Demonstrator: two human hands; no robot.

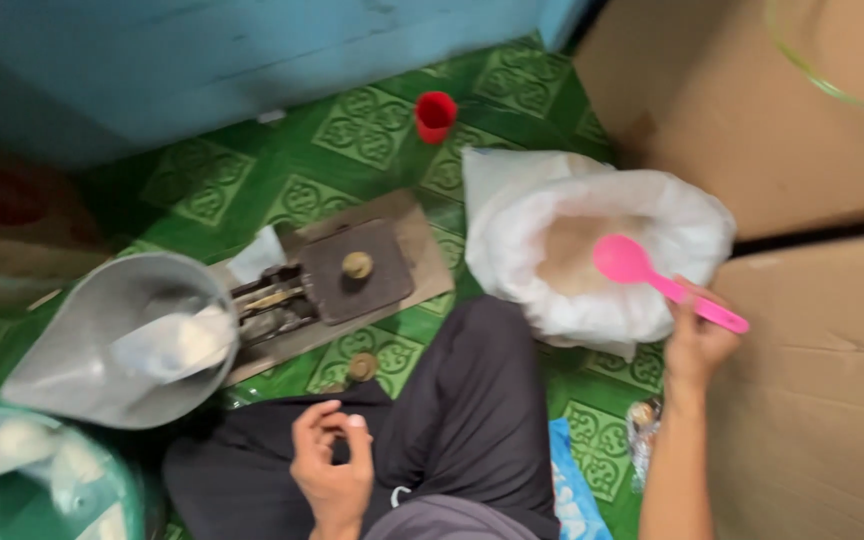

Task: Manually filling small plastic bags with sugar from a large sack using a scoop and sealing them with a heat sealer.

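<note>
The right hand (694, 345) has its fingers clamped on the handle of a pink spoon (652, 275), whose bowl hangs empty over the open sack (602, 250) at about one o'clock from the person's lap. The sack is thin white plastic, crumpled and rolled down at the rim, with a pale brown powder inside. The left hand (332, 470) rests over the dark-trousered knee at six o'clock, its fingers curled together with the thumb meeting the forefinger, though I cannot tell whether anything is pinched there. The balance scale (332, 280) sits at eleven o'clock, dull rusted metal, a small brass weight (357, 265) on its flat plate; its grey scoop pan (112, 340) at nine o'clock already holds a white bag. So weighing looks under way, the next spoonful not yet drawn. A red cup (435, 115) stands at twelve on the glossy green patterned floor (372, 120).
</note>
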